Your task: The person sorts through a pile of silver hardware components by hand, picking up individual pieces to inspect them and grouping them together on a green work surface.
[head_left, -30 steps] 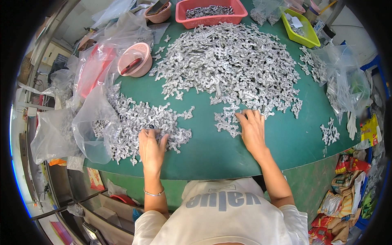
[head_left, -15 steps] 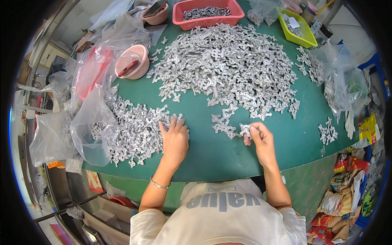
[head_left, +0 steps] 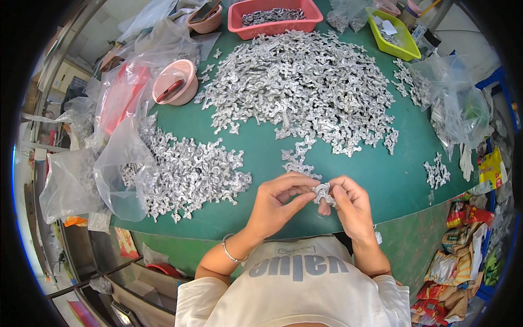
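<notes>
A small silvery metal casting (head_left: 322,192) with a curved, branching outline is held between both hands, close to the table's front edge. My right hand (head_left: 350,206) pinches it between thumb and fingers from the right. From the left, the thumb and forefinger of my left hand (head_left: 284,200) close on its other side. Just beyond the hands lie several similar castings (head_left: 297,157). A broad heap of them (head_left: 302,87) covers the far middle of the table, and a smaller pile (head_left: 190,177) spreads on the left.
On the green table (head_left: 256,147), a pink cup (head_left: 182,97) with a red-handled tool stands left of the big heap. A red basket (head_left: 275,27) and a yellow-green basket (head_left: 395,48) stand at the back. Plastic bags (head_left: 122,169) crowd the left edge; a small cluster of castings (head_left: 437,172) lies right.
My left hand has left the left pile and come right to the casting. My right hand has drawn the casting slightly nearer to me. Both hands now grip it.
</notes>
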A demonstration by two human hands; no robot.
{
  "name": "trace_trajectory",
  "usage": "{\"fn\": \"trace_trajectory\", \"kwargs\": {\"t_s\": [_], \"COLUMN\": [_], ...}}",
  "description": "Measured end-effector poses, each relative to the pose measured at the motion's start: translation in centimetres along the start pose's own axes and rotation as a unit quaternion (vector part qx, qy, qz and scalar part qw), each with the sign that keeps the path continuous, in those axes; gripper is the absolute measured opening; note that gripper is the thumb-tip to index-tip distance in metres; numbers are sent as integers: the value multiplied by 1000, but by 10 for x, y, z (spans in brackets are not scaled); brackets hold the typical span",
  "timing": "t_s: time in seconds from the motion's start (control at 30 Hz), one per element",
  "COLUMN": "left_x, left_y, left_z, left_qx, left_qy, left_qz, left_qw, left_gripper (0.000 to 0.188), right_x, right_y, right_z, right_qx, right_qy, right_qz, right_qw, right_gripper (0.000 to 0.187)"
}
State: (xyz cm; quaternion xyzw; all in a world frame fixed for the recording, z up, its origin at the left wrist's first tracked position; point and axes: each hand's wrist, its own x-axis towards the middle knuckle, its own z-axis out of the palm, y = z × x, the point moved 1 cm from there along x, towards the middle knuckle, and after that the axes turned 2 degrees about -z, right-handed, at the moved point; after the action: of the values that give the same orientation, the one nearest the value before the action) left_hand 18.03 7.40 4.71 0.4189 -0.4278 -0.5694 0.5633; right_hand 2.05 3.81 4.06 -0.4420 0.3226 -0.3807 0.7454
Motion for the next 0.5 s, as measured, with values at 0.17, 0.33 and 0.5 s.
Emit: {"fn": "trace_trajectory", "kwargs": {"t_s": [0.17, 0.33, 0.5], "left_x": [-5, -30, -30], "left_y": [7, -11, -15], "left_z": [-29, -97, -86], "left_qx": [141, 651, 660], "left_qy": [69, 179, 238], "left_qz": [-13, 30, 41], "left_qw": [988, 737, 711], "left_gripper": [21, 19, 21], "right_x": [10, 25, 30], "right_y": [13, 47, 60], "right_z": [-14, -30, -36], "right_qx": [-204, -561, -599], "right_qy": [80, 64, 76], "right_qz": [-55, -155, -193], "right_qw": [974, 810, 773], "right_gripper": [18, 24, 18]}}
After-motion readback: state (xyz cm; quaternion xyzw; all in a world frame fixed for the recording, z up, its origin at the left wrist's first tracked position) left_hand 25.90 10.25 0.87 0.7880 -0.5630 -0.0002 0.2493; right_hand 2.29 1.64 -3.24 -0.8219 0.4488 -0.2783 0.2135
